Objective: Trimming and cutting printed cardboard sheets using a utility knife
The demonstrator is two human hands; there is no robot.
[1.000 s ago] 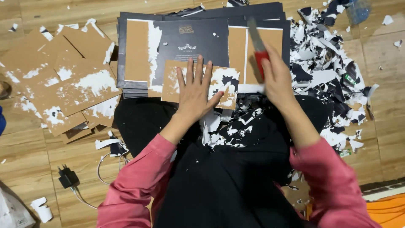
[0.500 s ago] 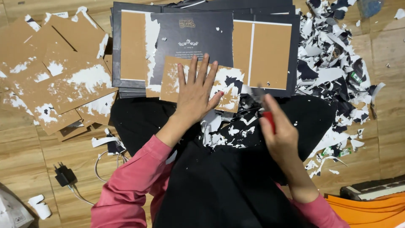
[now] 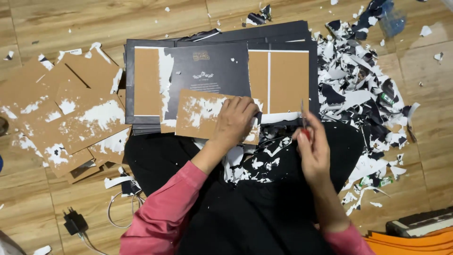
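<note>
near edge of the wooden floor (image 3: 56, 189): black lap cloth (image 3: 245, 212) strewn with white and black scraps, pink sleeves at both sides; black charger with cable (image 3: 75, 222) at near left, orange sheets (image 3: 410, 243) at near right corner. right hand (image 3: 314, 153) raised over the lap, fingers clenched around a red-handled blade (image 3: 303, 123), metal tip pointing up and away. left hand (image 3: 234, 122) palm down, fingers curled and pressing on a brown cardboard piece (image 3: 203, 115) patched with white paper residue; not gripping, only holding it flat. cardboard piece lying at the near edge of a stack of dark covers (image 3: 212, 71), overlapping the lap cloth. top cover of the stack partly stripped, brown board exposed in left and right panels. at left, apart from the stack, a pile of stripped brown boards (image 3: 66, 118) with white remnants. at right, just beside the stack, a heap of torn black and white paper scraps (image 3: 363, 89). far edge: few loose scraps on bare floor.
</note>
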